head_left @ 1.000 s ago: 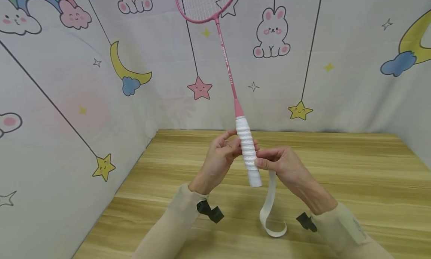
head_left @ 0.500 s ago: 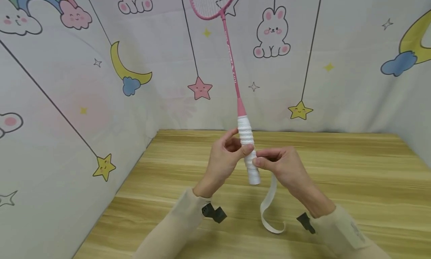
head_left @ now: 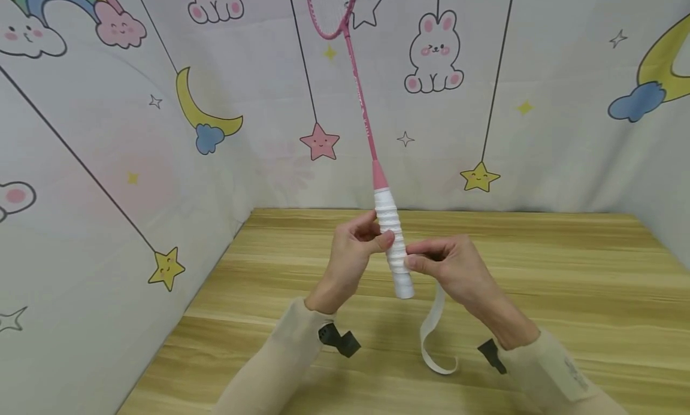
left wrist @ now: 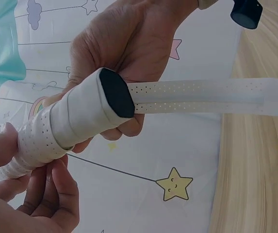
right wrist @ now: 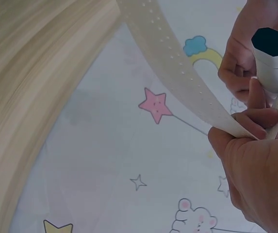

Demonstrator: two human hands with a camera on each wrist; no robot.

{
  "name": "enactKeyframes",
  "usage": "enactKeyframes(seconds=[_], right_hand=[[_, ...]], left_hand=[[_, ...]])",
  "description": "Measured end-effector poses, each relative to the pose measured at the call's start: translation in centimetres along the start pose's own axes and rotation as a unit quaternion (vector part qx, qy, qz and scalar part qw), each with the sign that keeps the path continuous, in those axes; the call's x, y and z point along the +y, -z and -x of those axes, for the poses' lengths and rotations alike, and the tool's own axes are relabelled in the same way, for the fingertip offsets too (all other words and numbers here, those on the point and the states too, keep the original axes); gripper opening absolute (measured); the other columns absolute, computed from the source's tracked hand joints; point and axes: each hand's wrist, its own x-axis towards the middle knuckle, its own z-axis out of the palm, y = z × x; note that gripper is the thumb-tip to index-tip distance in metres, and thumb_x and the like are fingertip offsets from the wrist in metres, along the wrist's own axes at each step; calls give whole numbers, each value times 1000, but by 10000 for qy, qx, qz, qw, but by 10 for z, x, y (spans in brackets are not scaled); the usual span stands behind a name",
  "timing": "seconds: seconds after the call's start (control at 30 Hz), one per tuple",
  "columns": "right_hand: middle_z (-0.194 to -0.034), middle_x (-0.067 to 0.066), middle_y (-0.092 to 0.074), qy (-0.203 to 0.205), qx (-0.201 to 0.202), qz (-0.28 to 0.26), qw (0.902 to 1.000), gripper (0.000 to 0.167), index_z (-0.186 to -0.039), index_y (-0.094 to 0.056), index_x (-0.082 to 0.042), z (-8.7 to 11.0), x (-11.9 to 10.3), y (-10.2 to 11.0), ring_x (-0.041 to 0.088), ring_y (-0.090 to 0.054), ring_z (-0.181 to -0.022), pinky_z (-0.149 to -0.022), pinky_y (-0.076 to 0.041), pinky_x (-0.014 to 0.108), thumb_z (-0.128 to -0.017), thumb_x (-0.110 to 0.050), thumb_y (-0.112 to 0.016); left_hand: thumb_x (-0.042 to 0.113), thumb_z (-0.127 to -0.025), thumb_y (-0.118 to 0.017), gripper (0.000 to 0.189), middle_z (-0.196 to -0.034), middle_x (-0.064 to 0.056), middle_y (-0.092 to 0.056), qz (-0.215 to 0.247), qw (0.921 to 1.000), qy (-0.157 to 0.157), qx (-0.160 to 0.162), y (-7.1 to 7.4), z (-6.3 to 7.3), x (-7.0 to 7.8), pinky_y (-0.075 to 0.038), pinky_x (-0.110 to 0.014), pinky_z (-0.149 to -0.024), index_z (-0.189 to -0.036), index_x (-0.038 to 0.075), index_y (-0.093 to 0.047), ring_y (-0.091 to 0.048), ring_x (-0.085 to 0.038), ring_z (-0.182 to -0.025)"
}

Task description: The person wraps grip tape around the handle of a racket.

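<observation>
A pink badminton racket (head_left: 362,106) is held up at a tilt, its head cut off by the top of the head view. My left hand (head_left: 349,253) grips its white handle (head_left: 389,217), thumb across the front. Ridged turns of perforated white grip tape cover most of the handle; the butt end is smooth, with a dark cap (left wrist: 117,93) in the left wrist view. Beside the lower handle, my right hand (head_left: 458,265) pinches the loose grip tape (head_left: 431,331), which runs from the handle through the fingers and hangs down in a curl. In the right wrist view the tape (right wrist: 177,82) shows rows of holes.
Below the hands lies a wood-grain table (head_left: 539,271). Behind and at the left stands a pale cloth backdrop (head_left: 259,103) printed with stars, moons and rabbits. A black wrist camera (head_left: 339,340) sits on the left sleeve, and another (head_left: 492,356) on the right.
The left hand's thumb has come round to the front of the handle. The racket has turned, its head now showing narrower, and swayed slightly right then back left. The right hand stays nearly in place.
</observation>
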Motion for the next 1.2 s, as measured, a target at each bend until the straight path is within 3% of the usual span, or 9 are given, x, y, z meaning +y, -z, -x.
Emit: enactKeyframes(seconds=[0.07,0.13,0.17,0.27,0.37,0.53,0.83,1.03,1.2], right_hand=[[-115,10,-84,10,13,18,10000,26,-121,-81,4,0,0,0,7,-75,-101,-92,-61,25,-99,-11,-80],[-116,11,-84,7,23,36,10000,26,-121,-81,3,0,0,0,7,-75,-102,-92,-61,25,-99,-12,-81],[-116,11,-84,7,23,51,10000,26,-120,-81,3,0,0,0,7,-75,-102,-92,-61,25,-99,-12,-81],[-117,10,-84,-24,12,38,10000,27,-120,-81,2,-1,0,1,7,-75,-103,-93,-61,26,-99,-14,-81],[-114,4,-85,-100,-20,-19,9999,28,-120,-82,2,-2,1,3,8,-76,-104,-95,-61,27,-98,-16,-82],[-105,-6,-85,-195,-61,-119,9997,29,-118,-81,3,-3,2,4,9,-76,-102,-95,-61,28,-97,-17,-83],[-96,-14,-81,-421,-231,-337,9983,27,-115,-80,1,-6,3,6,9,-73,-97,-91,-58,27,-97,-19,-84],[-100,-17,-82,-567,-530,-721,9944,19,-116,-84,-12,-9,6,7,5,-72,-101,-91,-57,26,-100,-21,-82],[-105,-16,-82,-465,-1022,-1447,9831,13,-109,-85,-29,-10,12,6,2,-71,-99,-88,-59,24,-102,-21,-77]], left_hand=[[6,-104,-72,42,-90,11,-68,77,9999,-20,-94,1,0,-1,-56,-22,-84,-142,-10,-65,-63,-8,-86],[32,-100,-79,63,-90,12,-69,180,9996,-64,-196,3,0,-3,-57,-22,-85,-143,-12,-63,-65,-7,-87],[33,-100,-78,65,-91,12,-69,261,9993,-63,-260,3,0,-3,-57,-22,-85,-143,-13,-62,-65,-7,-88],[52,-87,-79,91,-94,13,-71,566,9973,-50,-455,5,0,-4,-58,-21,-86,-145,-14,-59,-66,-5,-90],[31,-99,-74,69,-97,11,-71,834,9947,72,-593,6,1,-2,-58,-22,-87,-147,-15,-56,-65,-6,-93],[8,-109,-60,49,-100,10,-71,1002,9922,191,-717,7,2,0,-58,-22,-89,-153,-13,-52,-65,-7,-94],[40,-93,-70,86,-104,10,-75,1243,9876,118,-951,8,2,-1,-57,-22,-93,-158,-11,-46,-72,-4,-101],[58,-81,-79,111,-108,11,-75,1352,9849,13,-1086,8,1,-4,-57,-22,-99,-161,-11,-42,-74,-3,-105],[56,-80,-81,107,-105,14,-79,1562,9822,87,-1040,7,1,-4,-55,-23,-104,-157,-7,-41,-75,-2,-105]])
